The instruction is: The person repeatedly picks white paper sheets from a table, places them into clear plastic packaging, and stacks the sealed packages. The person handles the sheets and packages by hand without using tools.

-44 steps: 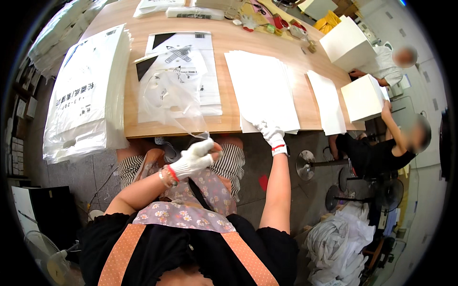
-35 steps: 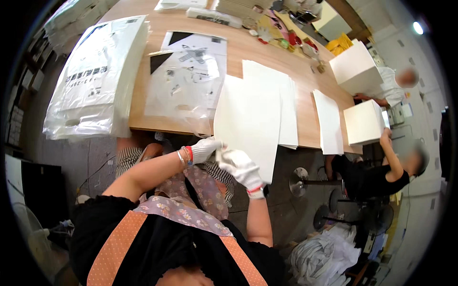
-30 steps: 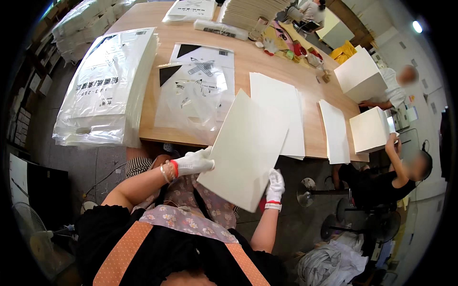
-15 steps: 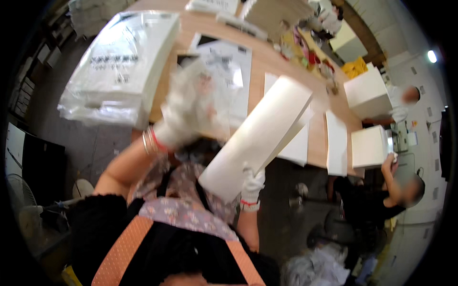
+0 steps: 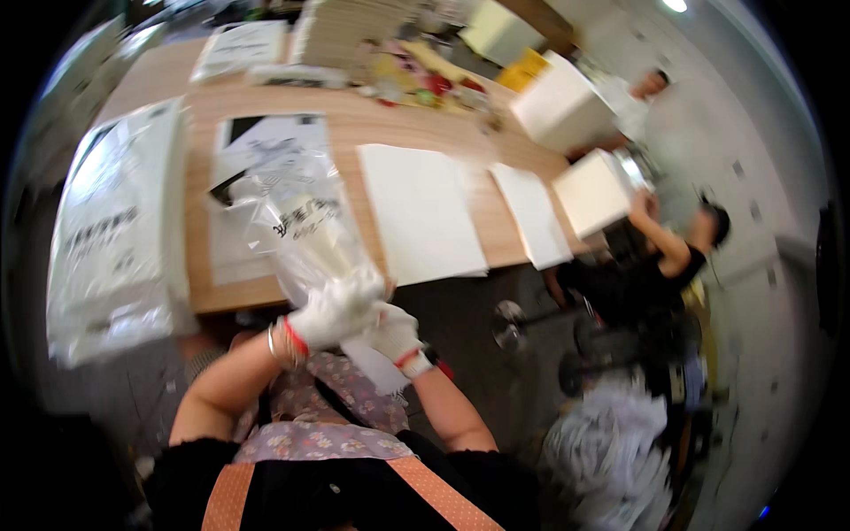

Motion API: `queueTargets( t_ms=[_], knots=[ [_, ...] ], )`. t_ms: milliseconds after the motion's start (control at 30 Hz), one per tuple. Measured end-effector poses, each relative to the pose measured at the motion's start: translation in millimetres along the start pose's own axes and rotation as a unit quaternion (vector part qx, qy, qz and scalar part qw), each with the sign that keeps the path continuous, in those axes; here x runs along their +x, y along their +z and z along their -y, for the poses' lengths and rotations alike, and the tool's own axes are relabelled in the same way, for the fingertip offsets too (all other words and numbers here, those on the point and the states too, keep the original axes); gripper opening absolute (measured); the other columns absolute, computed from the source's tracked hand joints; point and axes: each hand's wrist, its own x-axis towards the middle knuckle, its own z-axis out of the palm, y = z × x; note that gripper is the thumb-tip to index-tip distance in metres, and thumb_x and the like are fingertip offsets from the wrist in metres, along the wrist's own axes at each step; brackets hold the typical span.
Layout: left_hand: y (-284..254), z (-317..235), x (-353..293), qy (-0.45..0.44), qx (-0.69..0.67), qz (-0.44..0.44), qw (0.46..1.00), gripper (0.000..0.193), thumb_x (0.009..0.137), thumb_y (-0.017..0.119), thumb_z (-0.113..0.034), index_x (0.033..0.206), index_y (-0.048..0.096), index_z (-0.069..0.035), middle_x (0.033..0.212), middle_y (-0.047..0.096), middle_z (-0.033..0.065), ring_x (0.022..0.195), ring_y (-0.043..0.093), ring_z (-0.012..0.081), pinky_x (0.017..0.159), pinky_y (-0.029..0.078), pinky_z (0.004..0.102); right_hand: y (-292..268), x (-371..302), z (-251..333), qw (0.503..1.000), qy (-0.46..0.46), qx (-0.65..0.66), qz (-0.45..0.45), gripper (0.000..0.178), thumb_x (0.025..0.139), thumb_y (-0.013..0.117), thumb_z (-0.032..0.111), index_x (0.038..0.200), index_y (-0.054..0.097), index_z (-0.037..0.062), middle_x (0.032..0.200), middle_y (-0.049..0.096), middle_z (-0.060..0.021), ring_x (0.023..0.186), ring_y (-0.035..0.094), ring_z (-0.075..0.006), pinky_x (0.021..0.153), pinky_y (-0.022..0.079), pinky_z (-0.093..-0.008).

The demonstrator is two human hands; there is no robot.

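Both my hands wear white gloves and meet at the table's near edge. My left hand (image 5: 335,311) is closed around the open end of a clear plastic bag (image 5: 305,234) with black print, which stretches away over the table. Right beside it, my right hand (image 5: 396,338) grips folded white paper (image 5: 375,365), whose lower end sticks out below the gloves. The rest of the paper appears to lie inside the bag; the gloves and shiny plastic hide how far it reaches. Beneath the bag is a flat sheet with grey and black print (image 5: 276,134).
A thick stack of clear printed bags (image 5: 119,226) stands at the table's left. White sheets (image 5: 421,212) and a second pile of white sheets (image 5: 531,217) lie to the right. Farther right, a person in black (image 5: 629,288) handles a white block of paper (image 5: 591,193).
The folded paper has swung from my right side to the bag, and my hands have come together. The bag is now stretched out from my left hand. The view has turned right.
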Motion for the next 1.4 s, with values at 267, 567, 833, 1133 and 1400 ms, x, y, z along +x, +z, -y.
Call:
queueTargets(
  t_ms=[267,567,833,1133,1400],
  knots=[
    [42,47,-62,-0.107,-0.029,0.008,0.994,0.029,0.068,0.064,-0.002,0.096,0.057,-0.005,0.084,0.062,0.0068,0.081,0.060,0.0290,0.076,0.049,0.0403,64,44,-45,0.954,0.100,-0.001,-0.282,0.045,0.086,0.053,0.034,0.123,0.044,0.0093,0.130,0.042,-0.0186,0.104,0.054,-0.0388,0.091,0.043,-0.0428],
    [23,179,-165,-0.296,0.002,-0.238,0.925,0.017,0.089,0.049,-0.009,0.105,0.051,-0.003,0.112,0.053,0.0140,0.103,0.054,0.0256,0.085,0.047,0.0311,61,80,-48,0.976,0.217,-0.024,-0.017,0.047,0.090,0.047,0.024,0.133,0.031,0.0137,0.084,0.065,-0.0181,0.077,0.063,-0.0355,0.066,0.046,-0.0475],
    [-19,30,-230,-0.448,-0.084,-0.176,0.872,0.018,0.085,0.046,-0.004,0.102,0.050,0.002,0.087,0.053,0.0148,0.080,0.054,0.0302,0.072,0.045,0.0347,72,-64,-24,0.979,0.008,0.194,-0.060,0.065,0.088,0.040,0.000,0.146,0.012,0.0062,0.127,0.053,-0.0166,0.094,0.059,-0.0281,0.073,0.049,-0.0338],
    [13,-15,-315,-0.233,0.142,-0.068,0.960,0.017,0.079,0.056,-0.004,0.096,0.053,-0.002,0.100,0.061,0.0112,0.066,0.061,0.0187,0.052,0.049,0.0327,52,-124,2,0.978,0.049,0.201,0.035,0.055,0.087,0.047,0.011,0.139,0.031,0.0012,0.114,0.058,-0.0235,0.092,0.061,-0.0351,0.077,0.049,-0.0382],
    [-25,-8,-217,-0.345,-0.197,-0.196,0.897,0.012,0.072,0.044,0.009,0.077,0.049,0.000,0.074,0.050,0.0081,0.059,0.052,0.0154,0.050,0.044,0.0269,50,-99,-80,0.936,0.141,0.315,0.065,0.035,0.093,0.047,0.016,0.125,0.050,0.0027,0.107,0.063,-0.0146,0.087,0.064,-0.0191,0.076,0.051,-0.0317]
  ],
)
